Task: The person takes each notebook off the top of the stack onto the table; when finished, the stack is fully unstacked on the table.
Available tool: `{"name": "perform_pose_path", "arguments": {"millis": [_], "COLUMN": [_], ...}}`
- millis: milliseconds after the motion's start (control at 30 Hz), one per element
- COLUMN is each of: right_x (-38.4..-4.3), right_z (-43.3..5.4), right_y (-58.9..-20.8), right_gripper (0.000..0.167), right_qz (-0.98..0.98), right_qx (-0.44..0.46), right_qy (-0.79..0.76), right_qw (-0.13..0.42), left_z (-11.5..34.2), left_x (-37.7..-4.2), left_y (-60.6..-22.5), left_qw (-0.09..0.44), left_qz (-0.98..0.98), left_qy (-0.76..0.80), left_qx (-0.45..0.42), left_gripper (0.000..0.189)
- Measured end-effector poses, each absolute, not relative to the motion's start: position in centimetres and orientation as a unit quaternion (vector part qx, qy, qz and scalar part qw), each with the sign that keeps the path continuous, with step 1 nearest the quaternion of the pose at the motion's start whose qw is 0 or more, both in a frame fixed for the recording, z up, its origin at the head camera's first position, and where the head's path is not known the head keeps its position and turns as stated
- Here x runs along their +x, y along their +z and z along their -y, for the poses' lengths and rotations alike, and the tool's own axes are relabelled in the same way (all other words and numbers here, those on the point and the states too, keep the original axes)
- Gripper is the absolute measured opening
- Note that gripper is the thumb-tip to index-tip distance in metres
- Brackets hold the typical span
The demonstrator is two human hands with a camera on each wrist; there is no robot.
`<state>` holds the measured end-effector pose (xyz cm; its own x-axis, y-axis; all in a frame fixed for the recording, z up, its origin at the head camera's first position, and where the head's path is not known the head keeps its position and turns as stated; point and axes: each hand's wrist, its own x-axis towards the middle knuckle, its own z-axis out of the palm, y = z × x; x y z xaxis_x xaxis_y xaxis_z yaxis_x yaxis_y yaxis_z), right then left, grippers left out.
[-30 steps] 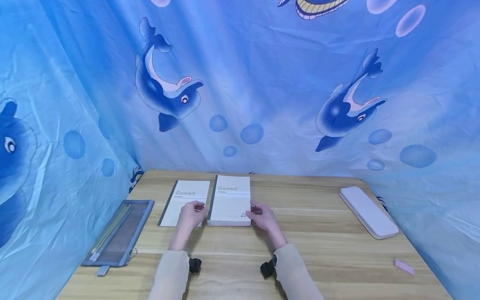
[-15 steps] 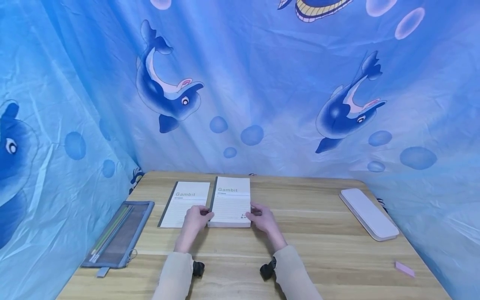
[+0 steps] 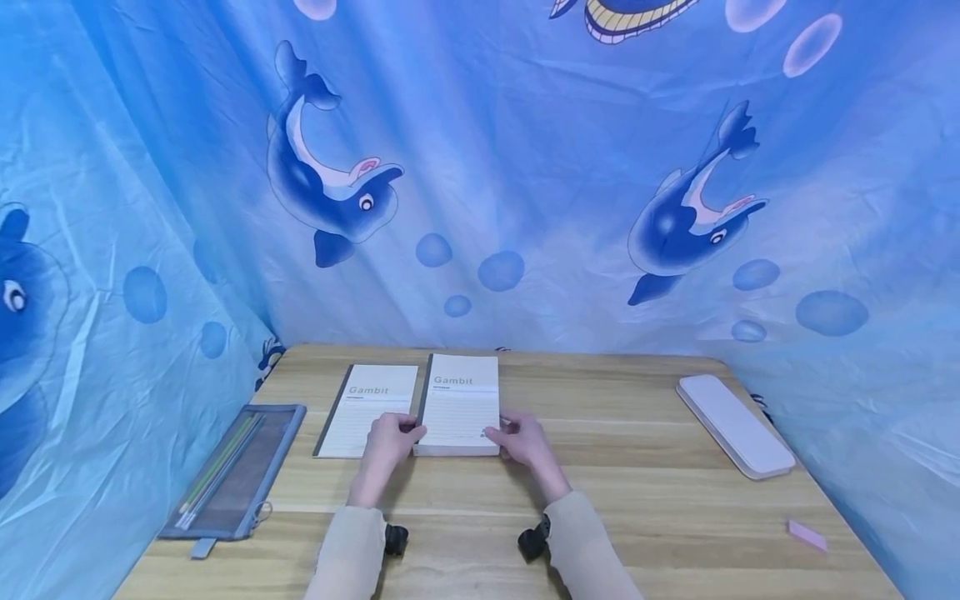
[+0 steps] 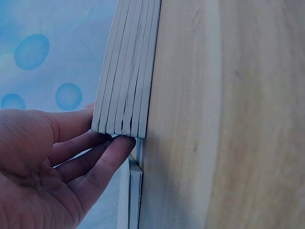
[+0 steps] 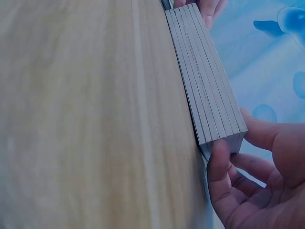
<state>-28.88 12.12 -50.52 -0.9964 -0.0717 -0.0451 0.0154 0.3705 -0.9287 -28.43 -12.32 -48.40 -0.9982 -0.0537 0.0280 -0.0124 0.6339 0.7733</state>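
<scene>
A thick stack of white "Gambit" notebooks (image 3: pixel 461 400) lies on the wooden table, dark spines to the left. My left hand (image 3: pixel 390 437) grips its left side near the front corner, thumb on the top cover and other fingers along the spines. On the opposite side my right hand (image 3: pixel 527 440) holds the right edge, its thumb at the top cover's lower right corner. Several page blocks show in the stack (image 4: pixel 127 71) in the left wrist view, slightly uneven. A thinner lot of the same notebooks (image 3: pixel 371 408) lies just left, partly behind my left hand.
A grey mesh pencil pouch (image 3: pixel 232 471) with pencils in it lies at the table's left edge. To the right are a white pencil case (image 3: pixel 735 425) and a small pink eraser-like strip (image 3: pixel 807 535). A blue dolphin-print curtain (image 3: pixel 562 167) surrounds the table.
My left hand has moved right, from over the thinner notebooks to the left side of the thick stack. The right hand has stayed at the stack's right edge, its thumb shifting slightly inward.
</scene>
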Motion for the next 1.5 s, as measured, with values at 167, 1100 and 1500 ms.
{"name": "perform_pose_path", "arguments": {"millis": [167, 1100, 1500], "right_x": [-28.7, -28.8, -28.8], "right_z": [-12.0, -12.0, -12.7], "right_y": [-50.4, -49.9, -49.5], "right_gripper": [0.058, 0.042, 0.036], "right_qz": [-0.812, -0.801, -0.788], "right_qx": [-0.019, 0.015, 0.044], "right_qy": [-0.582, -0.598, -0.612], "right_qw": [0.047, 0.035, 0.036], "left_z": [12.4, 12.4, 12.5], "left_x": [-28.4, -28.5, -28.5], "left_y": [-48.4, -48.6, -48.7], "left_qw": [0.022, 0.043, 0.035], "left_qz": [0.904, 0.905, 0.904], "left_qy": [-0.426, -0.424, -0.426], "left_qx": [0.021, 0.011, 0.017], "left_gripper": [0.030, 0.027, 0.025]}}
